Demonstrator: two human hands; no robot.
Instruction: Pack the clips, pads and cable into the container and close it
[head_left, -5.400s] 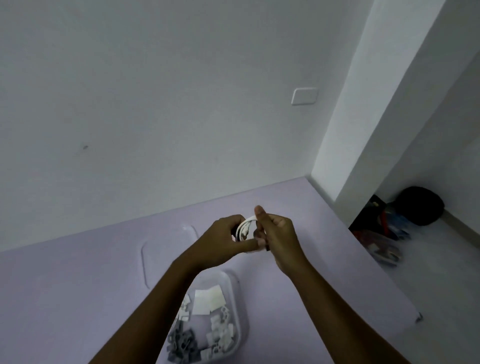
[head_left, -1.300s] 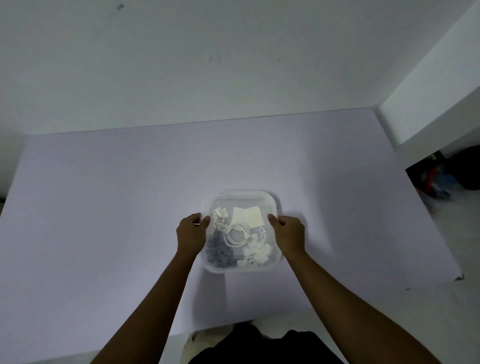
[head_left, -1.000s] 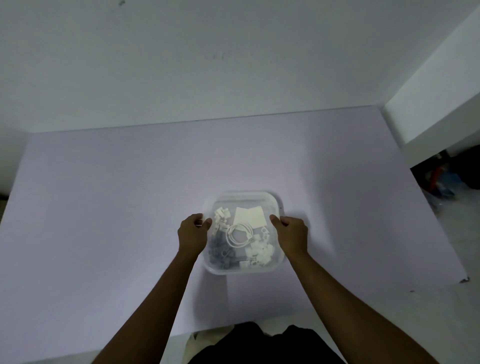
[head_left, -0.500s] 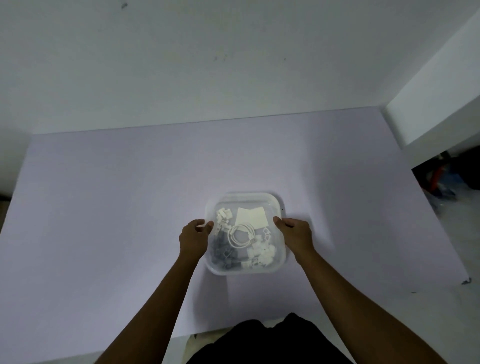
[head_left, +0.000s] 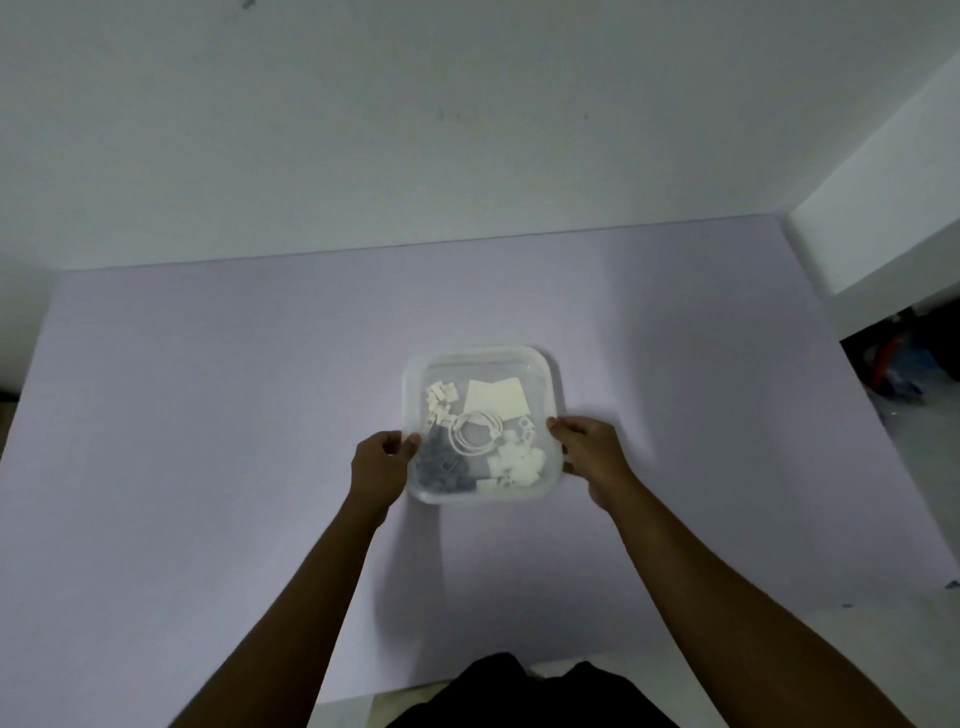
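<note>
The left hand (head_left: 379, 460) and right hand (head_left: 589, 447) have their fingers pinched on the side rims of the square translucent plastic container (head_left: 483, 358); the lid seems on, so they should press evenly along each edge.

A broad, flat, pale lilac tabletop (head_left: 208, 415) with a matte surface spreads out on every side of the hands and runs well beyond them to a straight far edge. Past that edge, far ahead of the hands, rises a plain white painted wall (head_left: 415, 130), dim and marked by a few small dark specks. Off to the right of the right hand, a white squared wall corner (head_left: 883, 223) juts forward. Below it, further right, a shadowed gap holds blurred dark and red clutter (head_left: 898, 358) on a pale grey floor (head_left: 930, 467). The light is soft and low, casting faint shadows on the tabletop.
</note>
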